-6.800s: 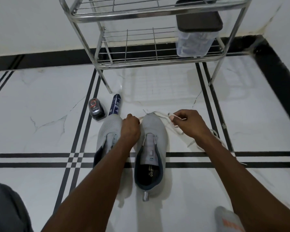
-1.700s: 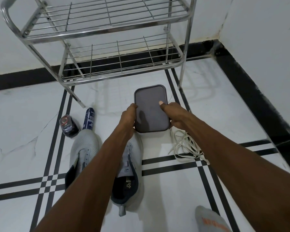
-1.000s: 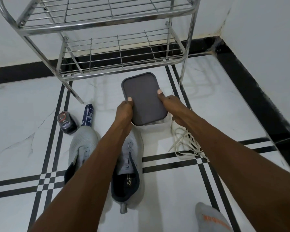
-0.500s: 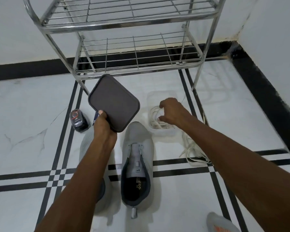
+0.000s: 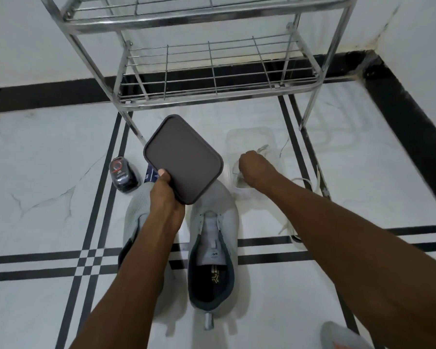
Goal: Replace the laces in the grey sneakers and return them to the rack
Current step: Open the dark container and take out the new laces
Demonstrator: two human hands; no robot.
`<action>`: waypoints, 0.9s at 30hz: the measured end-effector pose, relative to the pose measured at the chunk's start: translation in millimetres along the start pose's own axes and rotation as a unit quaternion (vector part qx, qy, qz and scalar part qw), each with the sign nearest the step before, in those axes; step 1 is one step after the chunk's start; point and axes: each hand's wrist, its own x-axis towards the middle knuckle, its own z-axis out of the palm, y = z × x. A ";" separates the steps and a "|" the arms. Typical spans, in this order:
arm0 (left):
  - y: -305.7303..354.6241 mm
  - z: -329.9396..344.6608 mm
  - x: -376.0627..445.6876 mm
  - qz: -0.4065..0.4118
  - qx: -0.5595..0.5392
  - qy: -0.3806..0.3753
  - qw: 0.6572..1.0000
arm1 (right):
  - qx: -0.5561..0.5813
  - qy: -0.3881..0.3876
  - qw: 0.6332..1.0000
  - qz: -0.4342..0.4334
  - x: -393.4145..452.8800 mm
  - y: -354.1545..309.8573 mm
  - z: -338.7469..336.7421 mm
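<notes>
two laceless grey mesh sneakers [image 5: 213, 238] side by side on the white floor, below both hands | clear plastic box [image 5: 249, 139] just right: white laces [image 5: 262, 149], right hand [image 5: 253, 170] curled inside, grasp unclear | left hand [image 5: 165, 197] pinches dark rectangular lid [image 5: 183, 158]

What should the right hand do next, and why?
Probably lift a lace out of the clear container: the right hand is already reaching into it, the left hand holds the lid aside, and the sneakers look unlaced.

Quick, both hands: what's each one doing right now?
Left hand: holds the lid.
Right hand: in the clear box at the laces; grip cannot be told.
</notes>
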 end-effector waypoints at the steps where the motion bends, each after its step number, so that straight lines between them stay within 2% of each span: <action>1: -0.2 -1.0 1.0 -0.001 0.001 0.004 1.000 | 0.027 0.010 1.000 0.011 -1.5 2.3 0.2; 4: -1.1 2.9 -3.7 -0.004 -0.001 0.011 1.000 | 0.122 0.045 0.990 0.053 -7.4 13.2 -9.9; 7: -0.5 4.6 -4.0 -0.006 0.004 0.014 1.000 | 0.333 0.060 0.936 0.096 -16.8 25.2 -44.3; 10: -4.5 5.8 -4.7 -0.019 0.017 0.002 1.000 | 0.537 -0.004 0.839 0.089 -48.0 26.8 -87.8; 14: -5.8 12.1 -12.1 -0.038 0.012 -0.002 0.999 | 0.593 -0.098 0.797 0.055 -92.1 26.4 -121.2; 16: -5.2 14.5 -12.0 -0.040 0.004 0.004 0.999 | 0.586 -0.133 0.797 0.066 -112.2 25.5 -121.7; 19: -3.9 18.8 -9.0 -0.041 0.006 0.004 0.999 | 0.537 -0.167 0.822 0.095 -136.7 14.9 -95.7; 24: -11.1 24.0 -12.6 -0.053 0.014 -0.001 0.999 | 0.394 -0.172 0.894 0.127 -162.2 -3.1 -17.1; 27: -15.4 22.2 -13.8 -0.052 0.018 -0.001 0.998 | 0.274 -0.179 0.940 0.096 -171.0 -9.7 13.0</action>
